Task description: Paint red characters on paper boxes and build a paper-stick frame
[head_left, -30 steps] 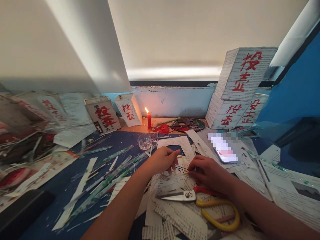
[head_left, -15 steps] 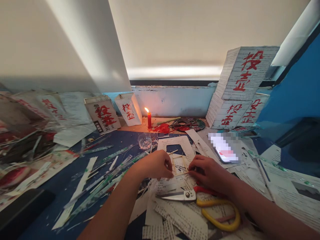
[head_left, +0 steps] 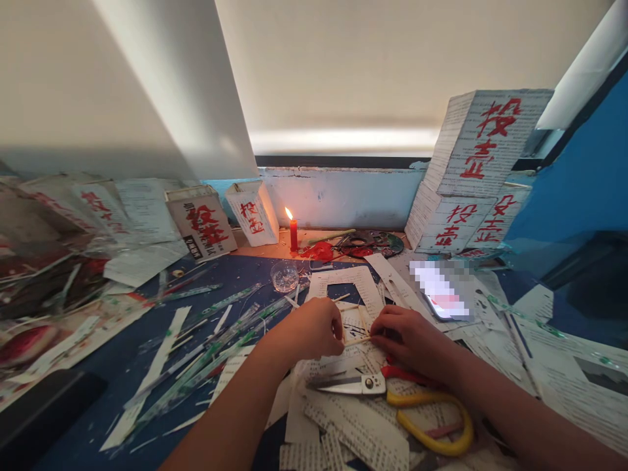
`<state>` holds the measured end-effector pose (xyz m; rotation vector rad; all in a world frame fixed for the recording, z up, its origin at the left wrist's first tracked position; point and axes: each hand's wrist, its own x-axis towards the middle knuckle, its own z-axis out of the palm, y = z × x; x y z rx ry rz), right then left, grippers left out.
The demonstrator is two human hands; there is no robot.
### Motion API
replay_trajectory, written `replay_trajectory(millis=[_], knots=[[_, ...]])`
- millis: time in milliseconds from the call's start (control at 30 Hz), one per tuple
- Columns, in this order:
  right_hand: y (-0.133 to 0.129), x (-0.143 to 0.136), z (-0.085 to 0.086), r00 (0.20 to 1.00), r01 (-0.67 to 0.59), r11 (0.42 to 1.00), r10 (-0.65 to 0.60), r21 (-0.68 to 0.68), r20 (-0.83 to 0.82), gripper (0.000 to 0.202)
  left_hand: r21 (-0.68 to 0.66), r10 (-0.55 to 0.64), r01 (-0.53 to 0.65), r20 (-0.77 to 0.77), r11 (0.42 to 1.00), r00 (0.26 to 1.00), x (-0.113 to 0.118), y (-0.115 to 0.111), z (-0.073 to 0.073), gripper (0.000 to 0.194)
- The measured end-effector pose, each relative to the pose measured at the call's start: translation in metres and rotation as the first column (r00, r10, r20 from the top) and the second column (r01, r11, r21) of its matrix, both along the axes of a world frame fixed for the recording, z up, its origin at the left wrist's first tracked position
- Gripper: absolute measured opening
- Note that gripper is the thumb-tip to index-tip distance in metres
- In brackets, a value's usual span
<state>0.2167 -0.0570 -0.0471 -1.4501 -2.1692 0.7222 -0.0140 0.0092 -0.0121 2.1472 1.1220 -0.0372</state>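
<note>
Between my two hands runs a thin pale stick [head_left: 357,341], lying low over printed paper. My left hand [head_left: 316,330] is closed at its left end, fingertips pinched and partly hidden behind the knuckles. At the stick's right end, the fingers of my right hand [head_left: 405,332] are pressed together on it. Other slim sticks stand up just beyond, near a cut paper frame [head_left: 321,280] with a square opening. Close below my right hand lie scissors [head_left: 370,384] with one yellow and one red handle loop, on a pile of printed paper strips [head_left: 360,425].
A lit red candle [head_left: 294,237] burns at the back beside a clear round dish [head_left: 284,278]. White boxes with red characters [head_left: 490,140] are stacked at the right. A phone [head_left: 439,294] lies right of centre. Plastic wrappers and strips [head_left: 196,366] litter the blue surface at left.
My left hand and forearm have shifted slightly right and down. My right hand stays at the stick's right end.
</note>
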Motion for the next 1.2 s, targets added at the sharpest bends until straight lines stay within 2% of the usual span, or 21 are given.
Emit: replay_trajectory(millis=[167,433,700,1200], knots=[[-0.0015,0.0004,0.0022,1.0,0.001,1.0,-0.001,0.0,-0.007,0.009,-0.016,0.018,-0.018,0.006,1.0,1.0,-0.0003,0.0004,-0.0038,0.016],[-0.0029,0.0004,0.0035,1.0,-0.012,1.0,0.012,-0.013,-0.008,0.011,-0.022,0.016,-0.015,0.011,1.0,1.0,0.0004,-0.0002,-0.0003,0.016],[-0.002,0.0012,-0.0001,1.0,-0.023,1.0,0.023,-0.004,-0.019,0.011,-0.025,0.014,-0.013,0.024,1.0,1.0,0.0,-0.0002,-0.0037,0.016],[-0.0023,0.0003,0.001,1.0,-0.016,1.0,0.015,-0.015,-0.012,0.011,-0.064,0.057,-0.057,-0.002,0.996,0.998,0.0038,-0.0016,-0.0009,0.012]])
